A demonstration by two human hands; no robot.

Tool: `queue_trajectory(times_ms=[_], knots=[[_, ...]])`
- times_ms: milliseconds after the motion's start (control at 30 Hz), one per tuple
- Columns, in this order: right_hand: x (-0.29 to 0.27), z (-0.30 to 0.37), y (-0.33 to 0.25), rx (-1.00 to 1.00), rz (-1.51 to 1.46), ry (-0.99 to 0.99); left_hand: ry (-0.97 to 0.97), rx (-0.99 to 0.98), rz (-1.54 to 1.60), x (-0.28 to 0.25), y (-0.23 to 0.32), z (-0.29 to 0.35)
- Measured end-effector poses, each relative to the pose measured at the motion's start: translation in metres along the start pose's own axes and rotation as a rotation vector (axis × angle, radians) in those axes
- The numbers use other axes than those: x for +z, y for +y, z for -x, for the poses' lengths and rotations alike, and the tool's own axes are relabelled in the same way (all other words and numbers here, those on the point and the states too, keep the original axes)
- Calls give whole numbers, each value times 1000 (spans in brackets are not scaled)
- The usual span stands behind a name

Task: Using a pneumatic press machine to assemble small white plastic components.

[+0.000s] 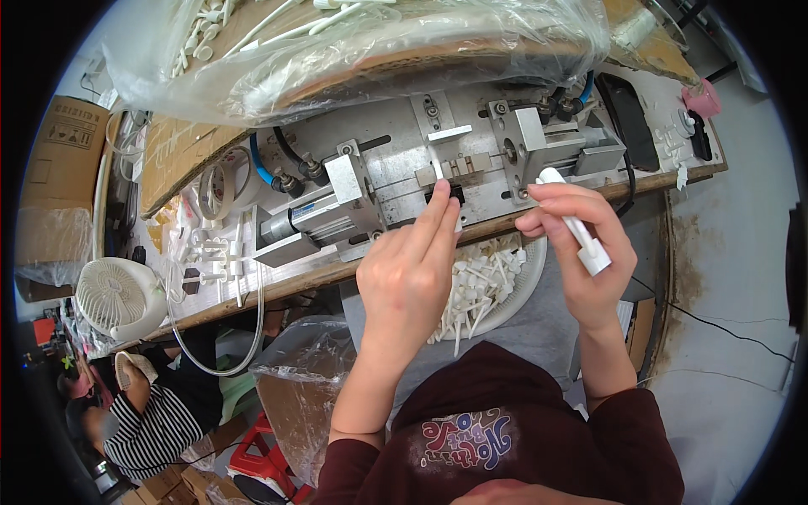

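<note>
My left hand [410, 268] reaches forward to the metal press fixture [438, 160] on the bench, its fingertips pinching a small white plastic part [438, 171] at the black slot in the middle of the fixture. My right hand [579, 252] hovers just right of it, holding a white plastic tube piece [577, 228] with a wider cap end pointing down. A white bowl [526, 290] full of several white plastic stems rests on my lap under both hands.
Pneumatic cylinders with blue hoses [316, 215] flank the fixture. A clear plastic bag of white parts [353, 42] lies behind it. A small white fan [118, 299] and a tape roll [220, 189] sit left. Another person in a striped top [143, 425] sits lower left. A pink object [701, 98] sits far right.
</note>
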State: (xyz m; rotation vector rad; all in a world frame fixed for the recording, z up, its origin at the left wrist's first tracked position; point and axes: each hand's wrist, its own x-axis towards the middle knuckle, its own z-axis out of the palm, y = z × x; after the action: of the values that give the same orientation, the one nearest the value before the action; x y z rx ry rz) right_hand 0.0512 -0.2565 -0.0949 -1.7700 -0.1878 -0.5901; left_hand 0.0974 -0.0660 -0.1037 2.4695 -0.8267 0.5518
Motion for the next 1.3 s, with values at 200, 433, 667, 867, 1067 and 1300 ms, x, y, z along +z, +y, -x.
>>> queue_trajectory(times_ms=[200,433,667,867,1067,1300], knots=[[-4,6,-14,242,-404,18,0,-10,44,0,-4,-2],[-4,8,-6,473,-867,-94,-18,-135,581,-9,1,2],[5,4,-3,544,-1037,-227,-203,-330,1447,-30,14,20],[7,-6,-9,701,-943,-105,-86,-355,1220,-37,16,16],[9,8,-6,549,-824,-60,18,-109,799,-23,14,17],[7,-2,0,525,-842,38,135,-225,658,-21,2,19]])
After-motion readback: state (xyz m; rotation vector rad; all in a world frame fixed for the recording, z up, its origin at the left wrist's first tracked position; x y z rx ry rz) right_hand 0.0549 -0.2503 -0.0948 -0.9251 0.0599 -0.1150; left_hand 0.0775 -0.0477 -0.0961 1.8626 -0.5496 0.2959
